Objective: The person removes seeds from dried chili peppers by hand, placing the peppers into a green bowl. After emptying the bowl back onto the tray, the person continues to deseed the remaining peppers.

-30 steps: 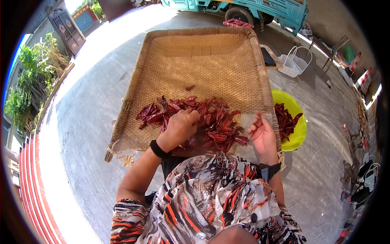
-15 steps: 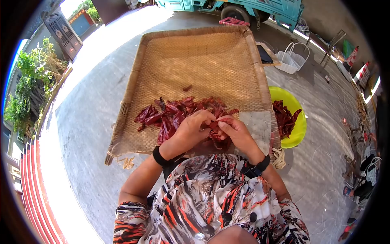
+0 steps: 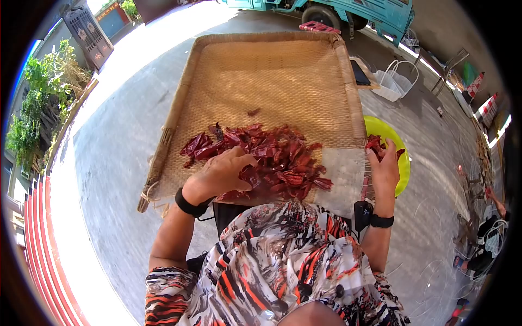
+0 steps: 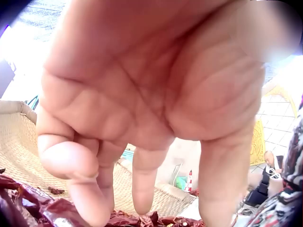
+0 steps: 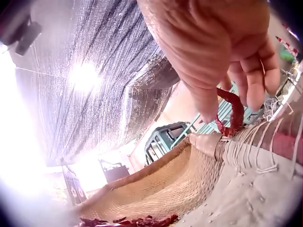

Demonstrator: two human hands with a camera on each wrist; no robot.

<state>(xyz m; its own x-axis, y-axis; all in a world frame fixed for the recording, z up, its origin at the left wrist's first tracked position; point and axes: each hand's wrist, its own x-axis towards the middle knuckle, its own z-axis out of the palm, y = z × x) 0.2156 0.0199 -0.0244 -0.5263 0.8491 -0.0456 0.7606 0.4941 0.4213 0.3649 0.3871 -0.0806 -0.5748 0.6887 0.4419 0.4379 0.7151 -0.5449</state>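
Yard, concrete floor [image 3: 125,163], strong sun. Turq. vehicle [image 3: 375,19] at far side; plants [image 3: 35,98] and red-edged steps [image 3: 46,255] along L edge. White basket [image 3: 387,89] beyond tray's R side, nr a dark flat item [image 3: 360,73] on a board.

Big woven tray [image 3: 272,70] in front of person in patterned shirt [image 3: 283,255]. Pile of dried red peppers [image 3: 288,163] at tray's near end, approx. centre; one small stray bit [image 3: 253,112] just beyond. Pale patch [image 3: 342,168] at near R corner, stitched to rim. Yellow-green bowl [image 3: 403,176] outside tray's R edge, more red peppers in it.

L hand [image 3: 217,173] at near-L part of pile, palm down, fingers loosely bent, thumb well apart; nothing seen in grip. Fingertips at peppers, contact unclear.

R hand [image 3: 385,176] over bowl, thumb & fingers apart. R wrist view: curved red pepper [image 5: 237,111] between thumb and fingers, above tray rim; can't tell if gripped or loose.

Black band on each wrist.
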